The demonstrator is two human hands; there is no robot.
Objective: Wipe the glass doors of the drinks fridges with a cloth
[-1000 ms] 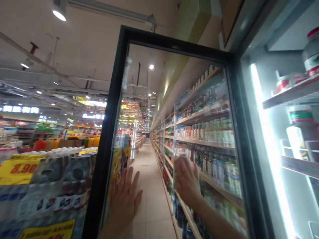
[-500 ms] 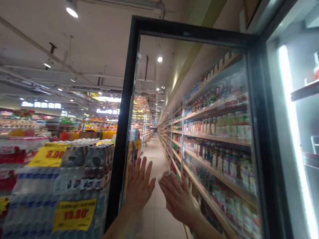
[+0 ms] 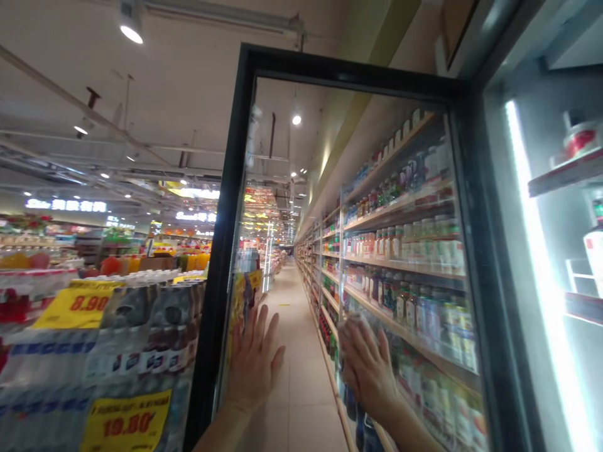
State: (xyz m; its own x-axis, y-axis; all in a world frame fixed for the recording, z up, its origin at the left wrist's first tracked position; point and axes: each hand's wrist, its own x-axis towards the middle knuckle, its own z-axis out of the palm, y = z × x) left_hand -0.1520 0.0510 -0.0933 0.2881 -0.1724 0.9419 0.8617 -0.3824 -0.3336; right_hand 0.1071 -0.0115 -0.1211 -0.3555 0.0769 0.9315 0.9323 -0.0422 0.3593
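Note:
A glass door (image 3: 292, 263) with a black frame stands open before me. My left hand (image 3: 253, 361) lies flat on the pane near its left side, fingers spread and holding nothing. To the right, my right hand (image 3: 367, 364) presses against the same glass with its fingers close together. A small edge of a greyish cloth (image 3: 351, 318) shows at its fingertips; the palm hides the rest.
The lit cooler interior (image 3: 532, 251), with bottles on shelves, is at the right. Through the glass, long drink shelves (image 3: 400, 263) line a tiled aisle (image 3: 287, 339). Stacked bottle packs (image 3: 136, 351) with yellow price signs (image 3: 126, 422) stand left of the door.
My right hand has slid to the right across the glass, away from my left hand. The left hand stays flat on the pane. The view has shifted slightly.

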